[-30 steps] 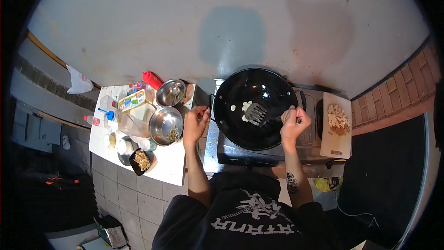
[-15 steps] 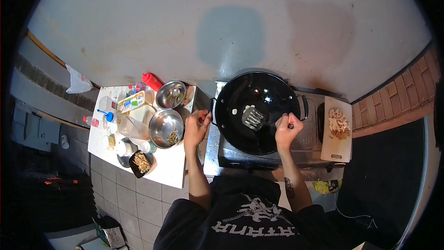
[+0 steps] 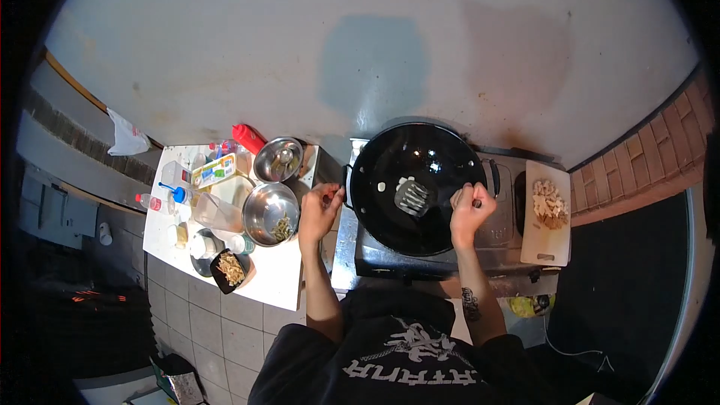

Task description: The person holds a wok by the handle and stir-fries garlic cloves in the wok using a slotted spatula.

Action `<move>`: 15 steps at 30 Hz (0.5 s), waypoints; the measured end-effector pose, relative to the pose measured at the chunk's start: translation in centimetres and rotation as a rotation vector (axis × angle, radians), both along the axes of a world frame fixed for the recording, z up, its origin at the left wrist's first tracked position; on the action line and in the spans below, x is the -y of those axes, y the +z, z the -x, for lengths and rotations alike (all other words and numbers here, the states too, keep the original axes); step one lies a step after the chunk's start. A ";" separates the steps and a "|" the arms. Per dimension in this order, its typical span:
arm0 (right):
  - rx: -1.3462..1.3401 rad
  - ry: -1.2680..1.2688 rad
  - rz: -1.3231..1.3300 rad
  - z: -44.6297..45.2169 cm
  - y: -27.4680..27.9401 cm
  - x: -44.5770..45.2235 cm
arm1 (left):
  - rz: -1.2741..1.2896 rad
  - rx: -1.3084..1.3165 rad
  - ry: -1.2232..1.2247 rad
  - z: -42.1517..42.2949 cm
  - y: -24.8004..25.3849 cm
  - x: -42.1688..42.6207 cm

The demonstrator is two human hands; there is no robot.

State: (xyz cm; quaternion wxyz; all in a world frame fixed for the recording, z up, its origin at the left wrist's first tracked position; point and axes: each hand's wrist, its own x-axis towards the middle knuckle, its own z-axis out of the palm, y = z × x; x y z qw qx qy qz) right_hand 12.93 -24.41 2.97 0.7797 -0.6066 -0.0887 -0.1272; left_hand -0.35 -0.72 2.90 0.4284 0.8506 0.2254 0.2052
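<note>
A large black wok (image 3: 397,229) sits on the metal stove (image 3: 496,237). My right hand (image 3: 472,212) is closed round the handle of a slotted spatula (image 3: 412,198), whose head rests inside the wok. White pieces (image 3: 406,181) lie against the spatula's upper edge, and a separate white piece (image 3: 381,187) is to their left. Beside the wok's left handle (image 3: 346,184) is my left hand (image 3: 322,206), its fingers curled together; what they hold, if anything, is too small to tell.
On the left, a white table (image 3: 281,290) carries two steel bowls (image 3: 259,217), a red squeeze bottle (image 3: 247,137), plastic containers and a black dish (image 3: 218,278) of pale strips. Right of the stove, a cutting board (image 3: 537,247) bears chopped pale food (image 3: 548,199).
The spatula head has shifted within the wok beside the white pieces, and my right hand has moved slightly with it. The whole scene sits a little lower in view. My left hand stays by the handle.
</note>
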 end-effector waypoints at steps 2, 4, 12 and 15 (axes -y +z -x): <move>0.026 -0.011 -0.021 0.2 1.0 -0.4 | 0.000 0.031 0.003 0.0 -0.6 -0.3; 0.031 0.058 -0.206 0.3 1.8 -0.8 | -0.008 0.009 -0.013 -0.1 -0.6 -0.4; 0.019 0.074 -0.076 -0.1 0.1 -3.2 | -0.002 0.023 -0.012 0.0 -0.5 -0.4; 0.004 0.077 -0.039 -0.7 -0.3 -2.6 | -0.038 0.021 -0.027 0.1 -0.6 -0.5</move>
